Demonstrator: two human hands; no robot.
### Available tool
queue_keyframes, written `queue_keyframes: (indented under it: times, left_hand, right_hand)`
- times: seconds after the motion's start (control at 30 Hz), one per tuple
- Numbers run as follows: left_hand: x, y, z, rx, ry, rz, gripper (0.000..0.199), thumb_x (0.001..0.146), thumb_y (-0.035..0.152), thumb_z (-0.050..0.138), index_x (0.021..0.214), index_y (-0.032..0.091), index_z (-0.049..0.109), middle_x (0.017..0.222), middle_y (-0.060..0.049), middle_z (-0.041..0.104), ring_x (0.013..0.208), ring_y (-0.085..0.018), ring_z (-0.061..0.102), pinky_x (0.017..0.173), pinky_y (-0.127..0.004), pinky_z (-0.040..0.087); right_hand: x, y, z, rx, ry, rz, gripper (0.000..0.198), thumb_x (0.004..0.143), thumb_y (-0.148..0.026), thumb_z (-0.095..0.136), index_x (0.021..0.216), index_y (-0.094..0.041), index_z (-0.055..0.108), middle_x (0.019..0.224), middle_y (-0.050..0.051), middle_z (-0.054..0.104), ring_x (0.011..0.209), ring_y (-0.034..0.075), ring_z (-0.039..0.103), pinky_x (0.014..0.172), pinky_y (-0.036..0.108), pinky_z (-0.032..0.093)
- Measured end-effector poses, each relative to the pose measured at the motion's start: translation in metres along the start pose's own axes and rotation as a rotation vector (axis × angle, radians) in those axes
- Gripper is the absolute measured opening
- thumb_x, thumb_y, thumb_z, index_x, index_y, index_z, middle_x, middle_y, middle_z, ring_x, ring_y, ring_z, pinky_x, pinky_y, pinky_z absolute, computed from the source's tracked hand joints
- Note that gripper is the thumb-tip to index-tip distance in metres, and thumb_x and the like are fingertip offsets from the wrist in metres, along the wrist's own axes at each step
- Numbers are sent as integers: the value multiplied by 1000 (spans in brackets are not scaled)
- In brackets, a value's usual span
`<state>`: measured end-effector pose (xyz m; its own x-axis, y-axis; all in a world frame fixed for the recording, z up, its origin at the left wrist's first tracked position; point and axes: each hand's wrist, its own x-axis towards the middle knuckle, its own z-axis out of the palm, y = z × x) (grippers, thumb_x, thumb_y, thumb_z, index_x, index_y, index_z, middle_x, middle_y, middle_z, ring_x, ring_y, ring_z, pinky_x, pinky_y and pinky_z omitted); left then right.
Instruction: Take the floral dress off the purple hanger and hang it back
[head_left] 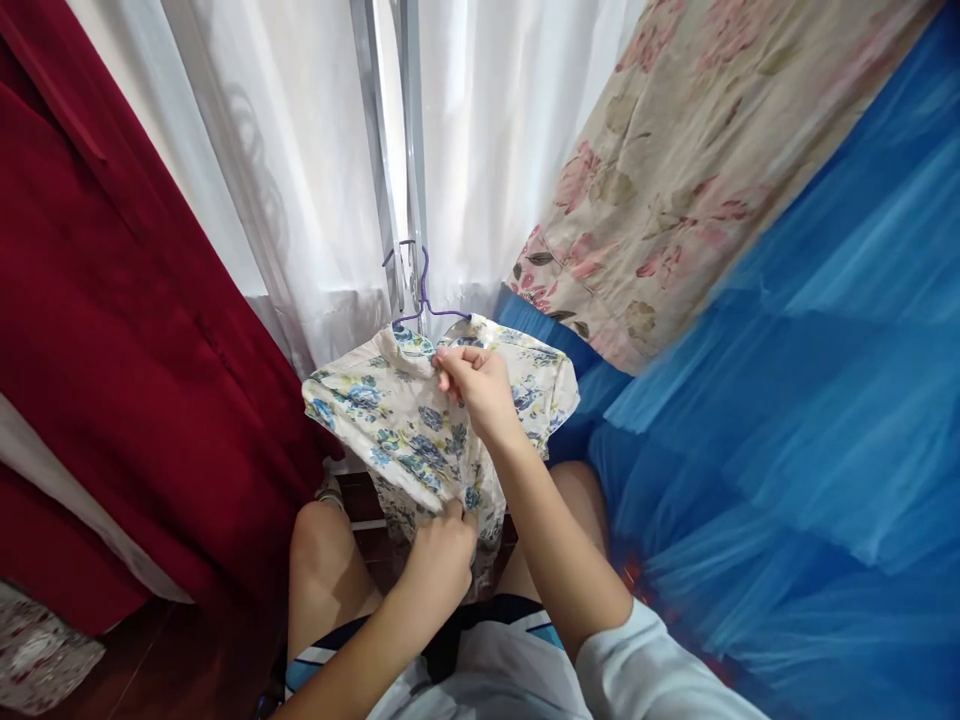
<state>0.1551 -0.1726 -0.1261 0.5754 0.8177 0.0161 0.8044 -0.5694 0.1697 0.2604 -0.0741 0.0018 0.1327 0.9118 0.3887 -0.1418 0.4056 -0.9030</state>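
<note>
Left: red drape walls off the side
Right: blue tulle and floral drape crowd in
Ahead: metal bars and purple hanger obstruct the middle
Passage: between red drape and patterned garment, before the white curtain

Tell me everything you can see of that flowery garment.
The flowery garment looks like thin, creased cloth, white with blue blooms and yellow-green leaves, with short sleeves. It hangs from a purple hanger, shoulders spread, before a white curtain. The right hand pinches it near the neckline; the left hand grips the front lower down. Its lower end is partly hidden.
</note>
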Motion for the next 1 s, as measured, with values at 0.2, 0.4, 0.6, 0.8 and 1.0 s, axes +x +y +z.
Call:
queue_keyframes:
  times: [0.2, 0.4, 0.6, 0.8, 1.0]
  left_hand:
    - [9, -39, -22, -561, 406, 68, 14, 90, 14, 54, 94, 19, 67, 90, -4, 68, 78, -16, 64, 72, -25, 50]
    - [41, -56, -122, -616, 798, 127, 37, 99, 29, 50, 136, 27, 53, 87, 0, 65, 73, -13, 61, 67, -23, 46]
    - [75, -43, -144, -438, 951, 202, 17, 98, 29, 51, 93, 18, 63, 85, -3, 66, 78, -15, 62, 71, -25, 46]
    - [79, -98, -156, -675, 1341, 27, 18, 96, 31, 54, 93, 16, 62, 80, -1, 63, 76, -13, 62, 71, -22, 46]
    - [88, -196, -122, -1478, 1491, -481, 13, 93, 22, 54, 82, 15, 57, 70, 4, 54, 64, -7, 54, 66, -18, 43]
  right_hand:
    - [-19, 7, -4, 47, 22, -29, 30, 83, -46, 68, 76, -17, 61, 46, -5, 57, 37, 7, 41, 40, 19, 32]
    - [-27, -3, -9, 25, -38, -80, 30, 87, -44, 66, 75, -18, 57, 46, -5, 55, 39, 7, 43, 43, 19, 33]
    - [-17, 20, -8, 34, 4, -163, 31, 88, -44, 64, 75, -20, 51, 46, -7, 49, 40, 7, 39, 44, 21, 29]
    - [-21, 58, -22, -69, 12, -64, 32, 88, -46, 64, 73, -20, 52, 46, -9, 40, 41, 7, 30, 43, 22, 21]
    - [-68, 66, -34, -94, -15, 28, 32, 90, -43, 61, 72, -19, 51, 48, -7, 47, 42, 8, 37, 45, 22, 26]
